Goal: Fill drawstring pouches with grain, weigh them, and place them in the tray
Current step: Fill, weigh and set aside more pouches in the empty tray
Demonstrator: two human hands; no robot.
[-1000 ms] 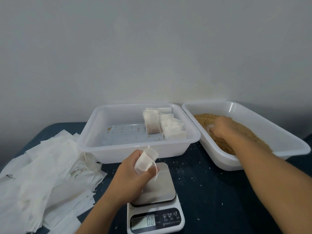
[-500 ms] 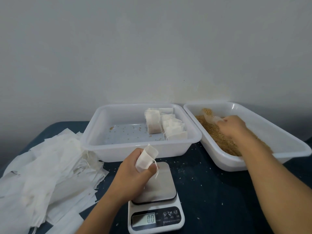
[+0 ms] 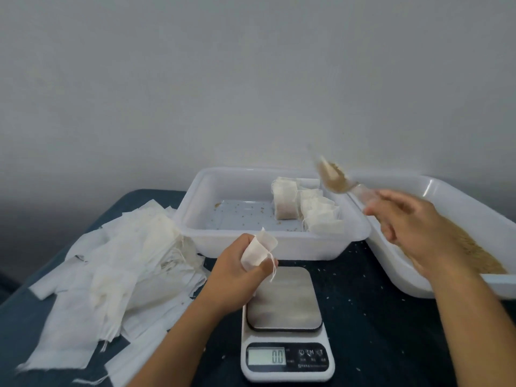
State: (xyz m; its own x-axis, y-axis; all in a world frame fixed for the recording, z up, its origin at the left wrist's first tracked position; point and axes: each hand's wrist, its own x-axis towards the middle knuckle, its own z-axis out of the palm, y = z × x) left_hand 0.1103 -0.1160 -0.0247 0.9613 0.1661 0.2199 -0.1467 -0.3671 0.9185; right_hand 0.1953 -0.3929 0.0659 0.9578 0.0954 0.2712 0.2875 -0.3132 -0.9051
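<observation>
My left hand [image 3: 234,270] grips a small white drawstring pouch [image 3: 258,248] with its mouth up, just above the left edge of the scale [image 3: 284,325]. My right hand [image 3: 410,227] holds a clear plastic spoon [image 3: 335,177] heaped with brown grain, raised and blurred over the gap between the two tubs. The grain tub [image 3: 391,261] lies at the right with brown grain [image 3: 474,252] in it. The tray [image 3: 251,244] behind the scale holds several filled pouches [image 3: 310,208] in its right half.
A loose pile of empty white pouches [image 3: 111,261] covers the left of the dark blue table. The scale display [image 3: 266,356] reads 0.0. Stray grains dot the table [image 3: 377,317] and the tray floor. A grey wall stands close behind.
My right hand has lifted out of the grain tub with a loaded spoon and swung left and up toward the pouch. My left hand has kept the pouch in place.
</observation>
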